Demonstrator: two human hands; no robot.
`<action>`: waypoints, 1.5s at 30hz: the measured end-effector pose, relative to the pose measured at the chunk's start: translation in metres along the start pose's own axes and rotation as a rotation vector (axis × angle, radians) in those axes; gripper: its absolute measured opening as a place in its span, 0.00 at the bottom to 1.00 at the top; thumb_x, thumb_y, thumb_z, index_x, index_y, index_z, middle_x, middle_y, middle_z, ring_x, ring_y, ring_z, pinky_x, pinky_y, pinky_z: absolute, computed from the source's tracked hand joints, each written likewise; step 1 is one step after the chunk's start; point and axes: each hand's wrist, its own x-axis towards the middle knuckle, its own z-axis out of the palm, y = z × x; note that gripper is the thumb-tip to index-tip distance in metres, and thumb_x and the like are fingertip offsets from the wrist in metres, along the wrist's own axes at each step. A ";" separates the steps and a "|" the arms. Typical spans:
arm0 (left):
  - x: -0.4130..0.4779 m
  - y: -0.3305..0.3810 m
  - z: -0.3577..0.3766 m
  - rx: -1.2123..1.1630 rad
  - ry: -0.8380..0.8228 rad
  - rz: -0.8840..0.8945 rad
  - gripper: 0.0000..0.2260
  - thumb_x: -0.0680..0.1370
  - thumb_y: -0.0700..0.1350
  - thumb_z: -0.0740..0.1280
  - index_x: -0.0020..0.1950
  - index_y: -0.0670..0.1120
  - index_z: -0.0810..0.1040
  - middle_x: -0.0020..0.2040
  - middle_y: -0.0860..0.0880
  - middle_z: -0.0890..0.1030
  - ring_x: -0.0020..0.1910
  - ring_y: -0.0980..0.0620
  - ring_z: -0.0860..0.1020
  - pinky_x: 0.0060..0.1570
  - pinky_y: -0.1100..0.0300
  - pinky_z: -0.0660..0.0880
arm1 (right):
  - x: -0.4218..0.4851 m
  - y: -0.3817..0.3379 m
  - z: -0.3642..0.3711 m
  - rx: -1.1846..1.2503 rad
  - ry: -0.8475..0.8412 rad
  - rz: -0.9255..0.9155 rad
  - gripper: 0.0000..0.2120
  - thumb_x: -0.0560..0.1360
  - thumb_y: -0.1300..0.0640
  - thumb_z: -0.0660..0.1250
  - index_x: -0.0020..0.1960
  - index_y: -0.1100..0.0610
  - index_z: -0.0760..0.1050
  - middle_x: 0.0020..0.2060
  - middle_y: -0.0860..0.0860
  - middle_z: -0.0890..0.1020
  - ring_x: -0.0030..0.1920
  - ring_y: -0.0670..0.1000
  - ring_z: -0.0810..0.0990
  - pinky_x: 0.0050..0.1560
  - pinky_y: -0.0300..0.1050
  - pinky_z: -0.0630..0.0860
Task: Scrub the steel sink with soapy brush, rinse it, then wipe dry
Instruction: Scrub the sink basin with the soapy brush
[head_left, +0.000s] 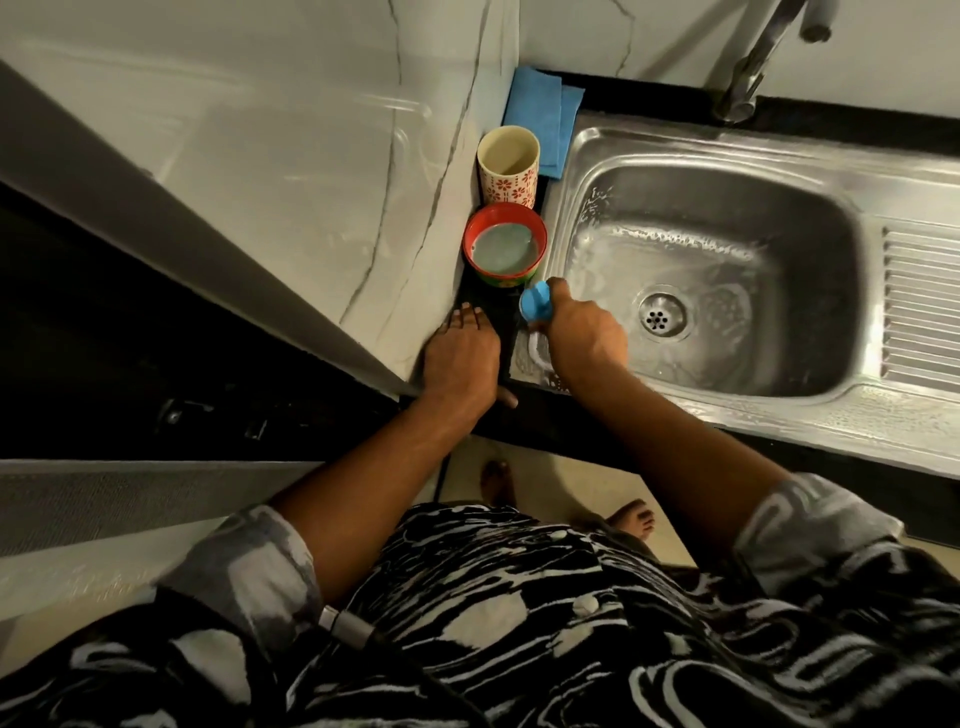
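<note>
The steel sink (769, 218) lies at the right, its basin wet and streaked with suds around the drain (662, 315). My right hand (584, 332) grips a brush with a blue handle (536, 303). Its white bristles press on the sink's near left rim. My left hand (460, 353) rests flat, fingers straight, on the dark counter to the left of the sink. A red bowl (505, 251) of cloudy soapy water stands just beyond the brush. A folded blue cloth (543, 117) lies at the sink's far left corner.
A patterned cup (508, 166) stands behind the red bowl against the marble wall. The tap (748, 67) rises at the back right. A ribbed drainboard (922, 306) flanks the basin on the right. My bare feet show on the floor below the counter edge.
</note>
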 end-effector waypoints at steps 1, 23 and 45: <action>0.000 0.000 -0.001 0.005 -0.002 0.003 0.68 0.58 0.68 0.83 0.84 0.36 0.53 0.84 0.35 0.59 0.82 0.40 0.62 0.78 0.49 0.67 | 0.006 -0.001 0.000 0.013 0.000 0.028 0.22 0.81 0.54 0.65 0.71 0.50 0.60 0.45 0.57 0.83 0.43 0.61 0.83 0.37 0.52 0.74; 0.003 0.001 0.005 -0.012 0.021 -0.027 0.68 0.58 0.65 0.85 0.84 0.36 0.54 0.84 0.35 0.59 0.82 0.40 0.63 0.79 0.50 0.63 | -0.060 0.027 -0.010 -0.002 -0.198 -0.142 0.27 0.82 0.45 0.64 0.77 0.45 0.57 0.49 0.58 0.83 0.47 0.61 0.83 0.43 0.54 0.78; 0.001 0.007 -0.005 -0.047 -0.019 -0.058 0.71 0.55 0.64 0.86 0.84 0.36 0.52 0.84 0.36 0.59 0.82 0.40 0.63 0.77 0.50 0.66 | -0.018 0.018 -0.003 0.012 -0.046 -0.115 0.21 0.82 0.49 0.65 0.71 0.48 0.61 0.46 0.59 0.83 0.43 0.62 0.82 0.38 0.52 0.73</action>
